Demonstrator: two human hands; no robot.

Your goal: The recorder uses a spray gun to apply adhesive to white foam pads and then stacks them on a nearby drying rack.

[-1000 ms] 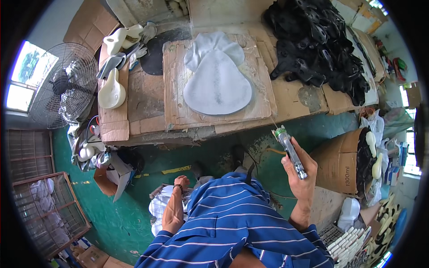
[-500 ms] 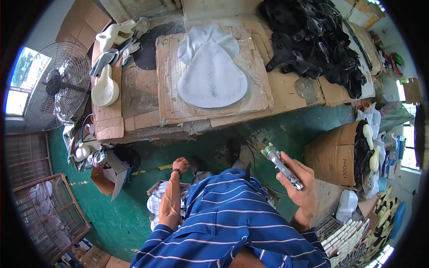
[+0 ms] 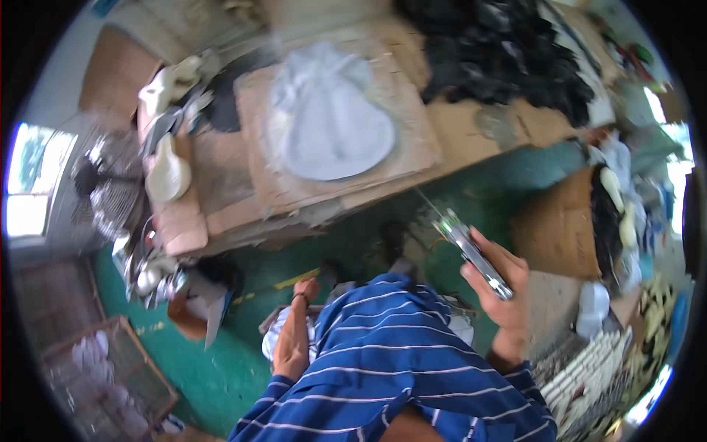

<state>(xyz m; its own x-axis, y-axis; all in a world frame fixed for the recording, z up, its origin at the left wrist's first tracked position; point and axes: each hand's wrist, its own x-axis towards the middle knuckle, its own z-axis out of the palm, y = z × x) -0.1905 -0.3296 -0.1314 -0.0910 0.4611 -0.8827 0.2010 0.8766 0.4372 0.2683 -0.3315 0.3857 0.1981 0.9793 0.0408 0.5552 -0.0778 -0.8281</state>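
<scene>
My right hand [image 3: 501, 291] grips a slim silver tool with a green tip [image 3: 471, 250], held up in front of my blue striped shirt [image 3: 390, 368]. The tool points toward the cardboard-covered workbench [image 3: 243, 199]. My left hand [image 3: 303, 289] hangs low by my left side, fingers curled, near a pale bundle on the green floor; whether it holds anything I cannot tell. On the bench lies a white pear-shaped piece [image 3: 331, 121] on a cardboard sheet.
A heap of black pieces [image 3: 501, 59] covers the bench's right end. A fan [image 3: 103, 184] stands left, a white jug-like shape [image 3: 168, 171] beside it. A cardboard box [image 3: 560, 228] and stacked white parts [image 3: 589, 361] crowd the right. A wire cage [image 3: 110, 368] sits lower left.
The view has swung, so the bench sits further right and looks blurred. My right hand with the tool has lowered slightly. My left hand stays at my side.
</scene>
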